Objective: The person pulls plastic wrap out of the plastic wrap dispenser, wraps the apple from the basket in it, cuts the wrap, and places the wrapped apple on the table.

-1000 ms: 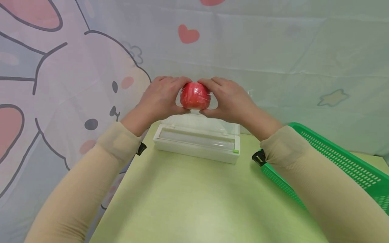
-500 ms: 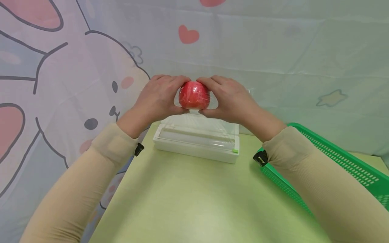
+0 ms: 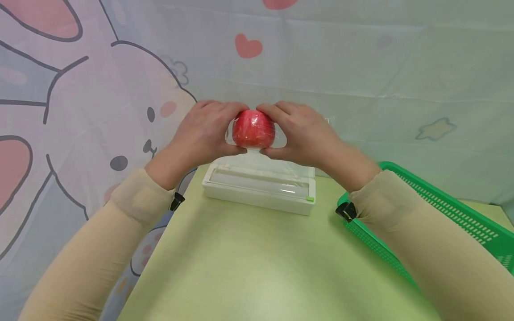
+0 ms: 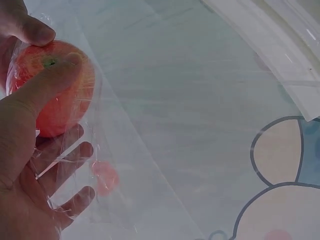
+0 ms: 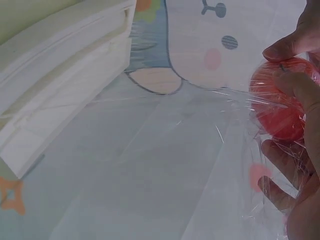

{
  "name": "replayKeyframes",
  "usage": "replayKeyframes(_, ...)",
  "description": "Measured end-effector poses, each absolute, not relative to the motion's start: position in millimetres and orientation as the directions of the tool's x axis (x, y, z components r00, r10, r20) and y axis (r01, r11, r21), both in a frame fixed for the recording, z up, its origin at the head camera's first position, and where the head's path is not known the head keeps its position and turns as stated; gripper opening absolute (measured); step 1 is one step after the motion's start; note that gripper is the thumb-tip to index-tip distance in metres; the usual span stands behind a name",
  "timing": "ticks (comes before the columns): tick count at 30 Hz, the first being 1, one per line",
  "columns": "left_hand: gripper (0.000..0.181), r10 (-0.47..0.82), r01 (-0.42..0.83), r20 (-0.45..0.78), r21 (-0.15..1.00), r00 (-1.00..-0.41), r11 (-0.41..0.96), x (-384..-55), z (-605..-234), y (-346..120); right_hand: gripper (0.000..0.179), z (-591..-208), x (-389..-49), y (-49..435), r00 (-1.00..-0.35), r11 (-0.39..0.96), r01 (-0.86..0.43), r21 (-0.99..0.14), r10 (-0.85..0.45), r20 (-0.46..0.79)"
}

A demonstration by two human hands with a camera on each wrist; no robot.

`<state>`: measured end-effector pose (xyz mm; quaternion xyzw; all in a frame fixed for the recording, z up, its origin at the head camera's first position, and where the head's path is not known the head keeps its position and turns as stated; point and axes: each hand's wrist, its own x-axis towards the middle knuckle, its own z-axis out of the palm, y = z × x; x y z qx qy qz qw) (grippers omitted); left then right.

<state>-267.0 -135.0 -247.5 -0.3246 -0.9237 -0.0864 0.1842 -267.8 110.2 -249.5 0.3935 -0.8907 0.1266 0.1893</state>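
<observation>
Both hands hold a red apple (image 3: 254, 129) in the air, with clear cling film (image 4: 130, 165) around it. My left hand (image 3: 206, 131) grips its left side, thumb and fingers curled about it; my right hand (image 3: 305, 133) grips the right side in the same way. In the left wrist view the left thumb lies across the apple (image 4: 60, 105) near its stem hollow. A sheet of film (image 5: 165, 135) stretches from the apple toward the white cling film dispenser (image 3: 257, 198), whose lid stands raised behind the roll. The far side of the apple is hidden in the head view.
A green perforated basket (image 3: 445, 200) stands at the right on the pale green table (image 3: 261, 258). The dispenser carries a small bright green piece (image 3: 310, 199) at its right end. A printed cloth (image 3: 341, 58) with a cartoon rabbit hangs behind and to the left.
The apple and both hands have shifted slightly left and a little nearer in the head view. The grip on the apple stays the same, and the dispenser and basket have not visibly moved.
</observation>
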Motion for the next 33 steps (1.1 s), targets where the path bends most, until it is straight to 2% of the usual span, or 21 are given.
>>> replayKeyframes(7, 0.077, 0.613, 0.682, 0.446, -0.006, -0.653, 0.731, -241, -260, -141, 0.08, -262, -245, 110, -0.537, 0.597, -0.802, -0.026, -0.7, 0.47)
replayKeyframes(14, 0.077, 0.625, 0.701, 0.502, -0.05, -0.598, 0.711, -204, -288, -148, 0.085, -290, -214, 106, -0.481, 0.568, -0.822, 0.032, -0.723, 0.496)
replayKeyframes(18, 0.081, 0.63, 0.694, 0.492, -0.07, -0.601, 0.717, -182, -307, -153, 0.089, -311, -193, 102, -0.475, 0.568, -0.822, 0.04, -0.722, 0.503)
replayKeyframes(26, 0.083, 0.644, 0.696, 0.461, -0.075, -0.611, 0.714, -150, -346, -165, 0.086, -352, -158, 90, -0.453, 0.553, -0.832, 0.042, -0.721, 0.525)
replayKeyframes(33, 0.083, 0.64, 0.693, 0.401, -0.017, -0.655, 0.72, -135, -381, -168, 0.088, -384, -140, 84, -0.528, 0.58, -0.814, -0.025, -0.721, 0.45)
